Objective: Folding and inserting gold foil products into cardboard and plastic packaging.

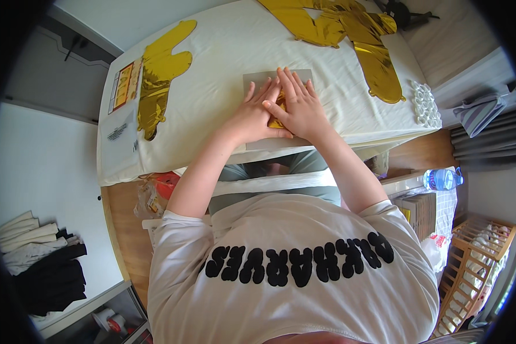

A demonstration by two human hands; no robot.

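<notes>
Both palms press down side by side on a folded piece of gold foil point(278, 117), which lies on a grey sheet point(304, 74) at the table's near edge. My left hand point(252, 117) is flat with fingers stretched out and its thumb along the near side. My right hand point(304, 114) also lies flat, its fingers pointing away and its thumb reaching over toward the left hand. Most of the foil is hidden under the hands; only a small shiny patch shows between them.
A flat gold foil balloon point(157, 71) lies left on the cream tablecloth point(218, 57), beside a printed card point(124, 86) and a clear plastic bag point(120, 137). More gold foil balloons point(378, 71) spread at the far right, near rolls of clear material point(425, 106). A water bottle point(441, 179) stands lower right.
</notes>
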